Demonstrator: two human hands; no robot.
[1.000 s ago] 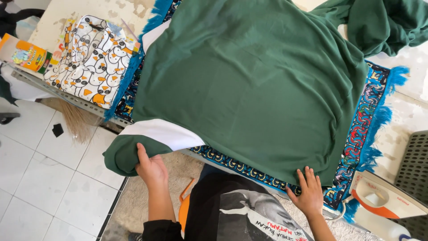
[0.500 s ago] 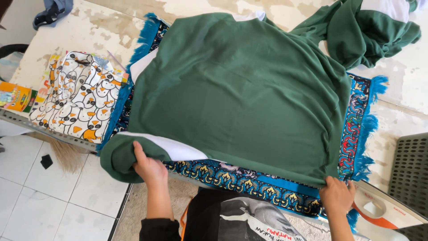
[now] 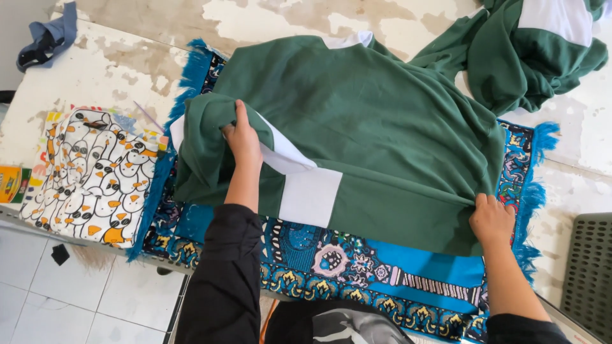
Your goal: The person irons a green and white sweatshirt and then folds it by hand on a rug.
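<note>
A green sweatshirt (image 3: 382, 127) with white panels lies spread on a blue patterned rug (image 3: 382, 280) on the table. My left hand (image 3: 242, 137) grips its left sleeve (image 3: 204, 134), lifted and folded inward across the body, showing a white band (image 3: 306, 191). My right hand (image 3: 491, 220) pinches the lower right hem corner of the sweatshirt against the rug. The other sleeve trails to the upper right into a bunched heap (image 3: 542, 51).
A folded cloth printed with white and orange birds (image 3: 89, 178) lies left of the rug. A blue rag (image 3: 44, 41) sits at the far left corner of the worn white table (image 3: 95, 70). A grey perforated crate (image 3: 590, 267) stands at right. Tiled floor shows below left.
My left hand has carried the left sleeve up from the table edge and folded it over the sweatshirt. My right hand moved right to the hem corner. The view shifted down.
</note>
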